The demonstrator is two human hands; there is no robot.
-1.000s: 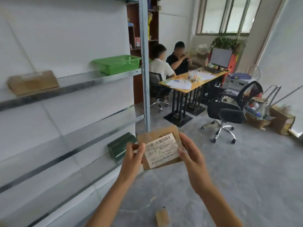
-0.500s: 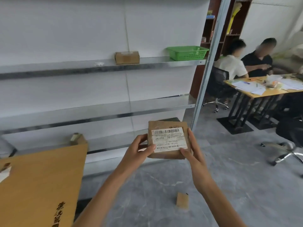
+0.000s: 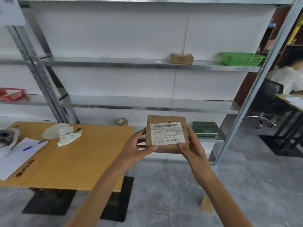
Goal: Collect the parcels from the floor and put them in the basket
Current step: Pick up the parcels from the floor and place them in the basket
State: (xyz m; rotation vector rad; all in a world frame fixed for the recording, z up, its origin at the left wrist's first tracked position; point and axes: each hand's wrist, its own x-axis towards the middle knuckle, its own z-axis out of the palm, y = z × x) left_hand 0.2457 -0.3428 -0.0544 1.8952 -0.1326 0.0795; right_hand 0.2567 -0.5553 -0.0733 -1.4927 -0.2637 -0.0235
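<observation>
A: Head view first. How many parcels?
B: Three. The labelled parcel (image 3: 166, 133) is up in front of the shelving, with the left hand (image 3: 136, 149) and right hand (image 3: 191, 148) each gripping a side, thumbs on its face. A second parcel (image 3: 182, 58) sits on the upper shelf (image 3: 114, 60). A third parcel (image 3: 207, 204) lies on the grey floor (image 3: 246, 185) beside the right forearm.
A: Baskets?
B: One green basket (image 3: 241, 58), on the same shelf, well right of the second parcel.
A: Around them?
B: A wooden table (image 3: 73, 161) at left carrying papers (image 3: 19, 154), and a green box (image 3: 205, 131) low on the rack against a white wall.
</observation>
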